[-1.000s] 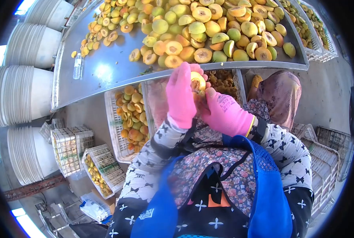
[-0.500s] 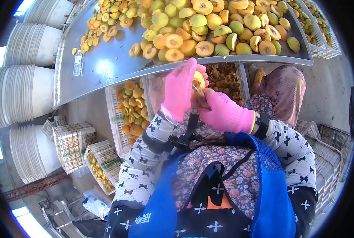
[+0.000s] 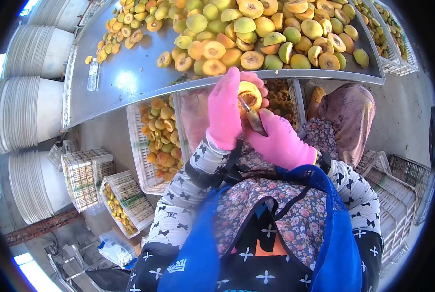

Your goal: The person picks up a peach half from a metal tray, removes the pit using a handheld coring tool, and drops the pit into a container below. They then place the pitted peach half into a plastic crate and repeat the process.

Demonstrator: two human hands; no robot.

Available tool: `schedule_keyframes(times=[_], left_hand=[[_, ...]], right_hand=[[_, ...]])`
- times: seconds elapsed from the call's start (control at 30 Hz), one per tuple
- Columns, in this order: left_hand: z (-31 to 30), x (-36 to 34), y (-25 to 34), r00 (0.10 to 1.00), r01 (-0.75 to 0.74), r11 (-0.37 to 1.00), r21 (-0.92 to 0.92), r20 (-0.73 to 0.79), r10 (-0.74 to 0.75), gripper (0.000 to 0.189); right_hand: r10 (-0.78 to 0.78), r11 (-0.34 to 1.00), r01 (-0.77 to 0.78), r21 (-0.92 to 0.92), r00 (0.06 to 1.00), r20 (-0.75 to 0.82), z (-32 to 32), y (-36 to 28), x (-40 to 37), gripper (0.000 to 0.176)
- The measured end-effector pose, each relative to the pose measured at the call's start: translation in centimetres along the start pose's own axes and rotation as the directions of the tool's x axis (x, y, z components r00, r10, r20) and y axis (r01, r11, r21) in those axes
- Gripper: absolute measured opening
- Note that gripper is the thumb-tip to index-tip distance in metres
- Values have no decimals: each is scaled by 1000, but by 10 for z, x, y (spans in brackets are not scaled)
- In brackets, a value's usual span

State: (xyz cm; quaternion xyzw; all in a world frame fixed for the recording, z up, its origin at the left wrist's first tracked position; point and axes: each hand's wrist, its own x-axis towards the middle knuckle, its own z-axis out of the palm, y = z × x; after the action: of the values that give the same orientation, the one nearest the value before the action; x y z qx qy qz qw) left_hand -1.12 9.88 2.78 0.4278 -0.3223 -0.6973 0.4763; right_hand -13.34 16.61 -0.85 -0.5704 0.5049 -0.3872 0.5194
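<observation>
My left hand [image 3: 225, 112], in a pink glove, is closed around a yellow peach half [image 3: 253, 90] with its cut face turned toward me. The middle of that face is brown and hollowed. In my right hand [image 3: 283, 143], also gloved in pink, is a pitting knife [image 3: 256, 121] with a handle and a thin metal end. Its metal tip rests in the hollow of the peach half. Both hands are just in front of the metal table's near edge, above the crates.
Many peach halves [image 3: 212, 50] are heaped on the metal table [image 3: 125, 95], with a plastic bottle [image 3: 92, 75] at left. Below its edge are a crate of peach halves [image 3: 163, 141] and one of brown scraps [image 3: 278, 92]. Crates [image 3: 129, 199] and stacked white tubs [image 3: 37, 190] stand left.
The peach half has turned so its cut face shows more fully. My right hand has moved slightly down and right, and the pitting knife is now plainly visible.
</observation>
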Motion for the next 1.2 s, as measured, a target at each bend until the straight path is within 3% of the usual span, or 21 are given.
schedule_keyframes(times=[0.03,0.07,0.27,0.43,0.53,0.63,0.73,0.77,0.8,0.83,0.9,0.93,0.97,1.0,1.03,1.1,1.17,1.2], left_hand=[[-2,-1,3,999,27,1000,15,31,-28,41],[-4,-1,6,997,11,999,38,82,-14,41],[-16,-1,9,965,7,996,91,261,-31,40],[-21,-2,7,950,9,994,111,310,-43,39],[-26,0,4,948,-34,977,210,316,-35,47],[-32,1,0,949,56,979,195,293,-113,46],[-60,9,7,894,-136,943,303,449,-15,48],[-70,2,19,913,-171,936,306,407,33,41],[-82,-4,33,914,-217,935,281,395,93,39],[-89,-20,44,931,-338,859,385,267,247,34],[-158,-29,69,969,-237,847,477,49,243,28],[-180,-35,84,948,-186,638,748,-34,317,27],[-192,-40,93,908,-72,367,927,-91,408,28],[-189,-37,92,901,-52,380,923,-121,417,30],[-183,-29,90,894,-37,392,919,-145,424,32],[-165,-2,78,881,-16,425,905,-188,435,36],[-135,38,52,908,147,541,828,-330,258,47],[-127,59,41,926,101,408,908,-235,294,52]], right_hand=[[223,922,-272,274,955,197,-12,-21,1,14],[359,702,-546,457,826,435,-21,-35,3,10],[259,746,-541,388,773,579,-32,-35,5,16],[219,620,-655,431,672,707,-41,-25,9,17],[205,564,-694,447,642,739,-41,-15,12,17],[177,549,-706,447,621,764,-40,-10,13,15],[163,571,-744,347,517,840,-43,-10,13,13],[160,584,-756,296,464,871,-44,-12,13,13],[221,607,-730,313,533,817,-45,-15,11,12],[276,638,-696,329,606,746,-48,-19,9,11],[340,734,-618,282,693,635,-56,-11,8,16],[279,940,-339,32,820,500,-59,1,5,20],[147,962,-39,-270,908,391,-61,14,1,24],[-34,798,228,-558,942,335,-60,26,-1,28],[90,628,148,-764,961,260,-57,34,2,29],[-11,693,153,-704,979,202,-63,35,9,28],[-45,768,128,-627,988,147,-69,21,15,27],[-9,801,110,-588,985,172,-73,17,16,28]])
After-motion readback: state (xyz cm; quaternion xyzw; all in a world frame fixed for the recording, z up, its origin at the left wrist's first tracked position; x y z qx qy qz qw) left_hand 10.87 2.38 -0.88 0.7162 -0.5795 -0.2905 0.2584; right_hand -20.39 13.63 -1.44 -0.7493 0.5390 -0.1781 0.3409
